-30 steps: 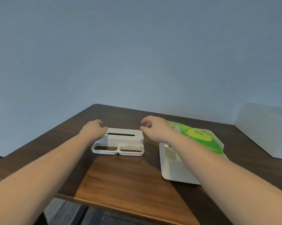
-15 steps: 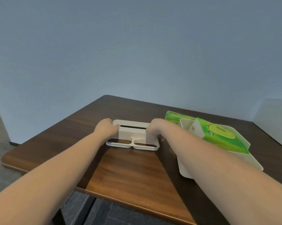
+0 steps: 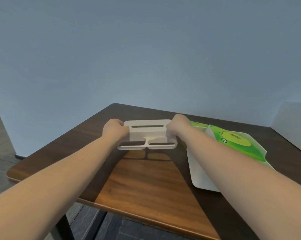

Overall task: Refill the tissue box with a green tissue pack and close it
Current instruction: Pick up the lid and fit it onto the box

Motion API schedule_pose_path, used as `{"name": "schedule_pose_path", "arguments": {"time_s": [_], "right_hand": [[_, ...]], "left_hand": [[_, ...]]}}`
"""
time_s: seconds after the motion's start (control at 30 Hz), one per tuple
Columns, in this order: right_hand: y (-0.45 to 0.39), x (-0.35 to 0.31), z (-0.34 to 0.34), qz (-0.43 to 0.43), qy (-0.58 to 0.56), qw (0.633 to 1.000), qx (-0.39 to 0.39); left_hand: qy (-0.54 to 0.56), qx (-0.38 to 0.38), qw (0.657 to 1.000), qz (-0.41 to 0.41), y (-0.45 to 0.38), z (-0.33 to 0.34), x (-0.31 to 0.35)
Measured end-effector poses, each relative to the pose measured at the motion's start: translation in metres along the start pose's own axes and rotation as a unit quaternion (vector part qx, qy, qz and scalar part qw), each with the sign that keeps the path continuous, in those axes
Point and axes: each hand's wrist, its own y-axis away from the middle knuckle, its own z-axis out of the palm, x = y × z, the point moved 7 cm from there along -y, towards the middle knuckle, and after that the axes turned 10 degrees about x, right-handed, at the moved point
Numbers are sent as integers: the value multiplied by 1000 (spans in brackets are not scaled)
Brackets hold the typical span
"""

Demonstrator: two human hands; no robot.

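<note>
Between your two hands sits the white tissue box lid (image 3: 147,131), the part with the slot on top and two cutouts along the near edge. Your left hand (image 3: 115,130) is closed around its left end and your right hand (image 3: 178,126) is closed around its right end, so you've got it gripped on both sides. It looks like it's just off the counter (image 3: 146,179), going by the shadow under it, but I can't say for sure.

Just to the right of your right hand, the green tissue pack (image 3: 232,142) is already sitting in the open white base (image 3: 198,170), so I'd call the refill part pretty much done. What's left is the closing bit: carry the lid over to the right, line it up over the base and press it down.
</note>
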Motion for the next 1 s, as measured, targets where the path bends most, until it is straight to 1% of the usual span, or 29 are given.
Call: {"name": "schedule_pose_path", "arguments": {"time_s": [0.03,0.13,0.27,0.33,0.43,0.53,0.63,0.7,0.8,0.9,1.0], "right_hand": [[-2,4,-9,-3,-3,1000,20],[-5,17,-41,19,-103,990,94],[0,40,-79,30,-172,976,132],[1,62,-93,34,-195,968,156],[4,100,-109,55,-238,951,189],[10,140,-116,89,-274,937,198],[19,176,-122,115,-254,934,225],[24,196,-122,125,-252,932,230],[28,220,-118,129,-258,931,223],[30,237,-111,127,-271,933,200],[33,247,-104,120,-265,938,189]], "left_hand": [[8,-1,1000,2,1,-2,6],[30,1,999,12,6,-5,28],[94,8,995,29,15,-6,57],[128,4,991,37,22,-5,75],[150,-3,986,75,34,1,108],[162,-9,982,96,50,9,138],[174,-25,980,97,67,23,159],[188,-33,977,96,77,33,168],[189,-56,976,92,92,49,177],[175,-65,978,91,103,62,182],[187,-87,976,67,111,73,183]]}}
